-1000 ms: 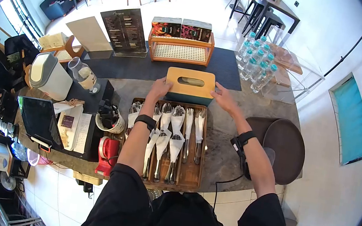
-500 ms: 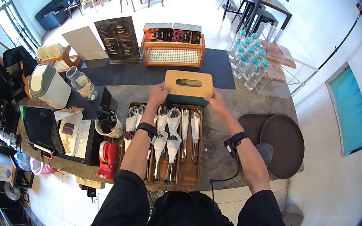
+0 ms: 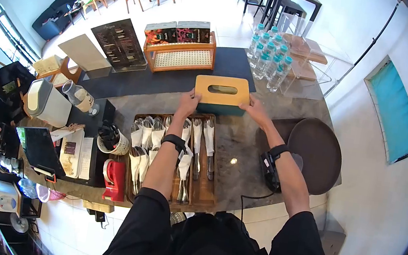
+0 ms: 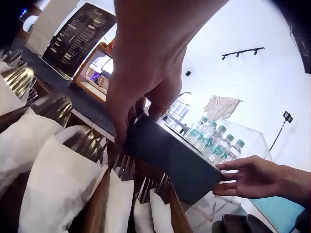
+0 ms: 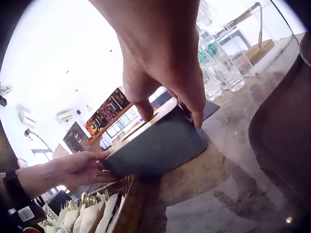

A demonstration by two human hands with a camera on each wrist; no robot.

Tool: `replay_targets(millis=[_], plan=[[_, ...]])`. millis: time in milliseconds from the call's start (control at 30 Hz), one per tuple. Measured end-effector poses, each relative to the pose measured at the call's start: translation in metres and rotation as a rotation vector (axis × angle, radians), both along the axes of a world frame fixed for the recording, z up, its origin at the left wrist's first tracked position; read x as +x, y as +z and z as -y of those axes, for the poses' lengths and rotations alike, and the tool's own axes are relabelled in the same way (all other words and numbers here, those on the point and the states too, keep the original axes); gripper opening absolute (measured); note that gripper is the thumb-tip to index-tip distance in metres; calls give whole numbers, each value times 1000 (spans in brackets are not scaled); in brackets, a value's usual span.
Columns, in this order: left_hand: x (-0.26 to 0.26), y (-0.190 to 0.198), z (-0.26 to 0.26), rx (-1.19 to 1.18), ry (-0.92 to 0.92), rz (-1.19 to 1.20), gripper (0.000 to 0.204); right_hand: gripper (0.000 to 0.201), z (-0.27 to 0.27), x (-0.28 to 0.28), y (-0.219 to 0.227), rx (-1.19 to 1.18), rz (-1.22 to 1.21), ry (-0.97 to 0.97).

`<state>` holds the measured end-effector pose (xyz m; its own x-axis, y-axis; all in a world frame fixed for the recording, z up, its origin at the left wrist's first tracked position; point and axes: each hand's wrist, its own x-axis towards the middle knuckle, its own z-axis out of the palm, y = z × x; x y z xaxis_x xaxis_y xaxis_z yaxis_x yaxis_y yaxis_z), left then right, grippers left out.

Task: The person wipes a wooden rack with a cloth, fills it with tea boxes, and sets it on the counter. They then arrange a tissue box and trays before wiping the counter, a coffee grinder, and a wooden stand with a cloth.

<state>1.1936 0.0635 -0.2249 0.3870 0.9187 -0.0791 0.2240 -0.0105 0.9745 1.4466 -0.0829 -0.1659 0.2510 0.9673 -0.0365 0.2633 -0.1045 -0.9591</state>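
A tissue box (image 3: 221, 97) with a yellowish wooden lid and a dark green base is held at its two ends, just beyond the cutlery tray (image 3: 208, 198). My left hand (image 3: 188, 103) grips the left end, with the thumb at the lid's edge; in the left wrist view its fingers (image 4: 122, 124) bend over the box's corner. At the opposite end, my right hand (image 3: 259, 111) holds the box between thumb and fingers, as the right wrist view also shows. Cutlery wrapped in white napkins (image 3: 209, 138) lies in the tray, partly hidden by my left forearm.
Water bottles (image 3: 269, 58) and a clear acrylic case (image 3: 302, 87) stand at the back right. Round dark serving trays (image 3: 314, 155) lie on the right. A rattan rack (image 3: 182, 60) and a menu stand (image 3: 120, 43) are behind; a tablet (image 3: 39, 150) and red device (image 3: 114, 180) are left.
Both hands have moved the tissue box to the right relative to the cutlery tray and the dark mat. The head view has also shifted, and the grip stays the same.
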Motion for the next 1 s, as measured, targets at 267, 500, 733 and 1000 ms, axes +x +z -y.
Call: replay_targets(millis=[267, 500, 733, 1000], plan=[[-4, 25, 18, 15, 125, -164, 48, 67, -6, -1, -6, -22, -79, 36], [11, 37, 8, 34, 213, -22, 46, 63, -30, 17, 4, 14, -29, 84], [-38, 56, -5, -17, 272, -160, 46, 70, -48, -21, 31, -29, -129, 250], [-99, 57, -13, 45, 463, -225, 39, 92, -68, -86, 27, -167, 3, 305]])
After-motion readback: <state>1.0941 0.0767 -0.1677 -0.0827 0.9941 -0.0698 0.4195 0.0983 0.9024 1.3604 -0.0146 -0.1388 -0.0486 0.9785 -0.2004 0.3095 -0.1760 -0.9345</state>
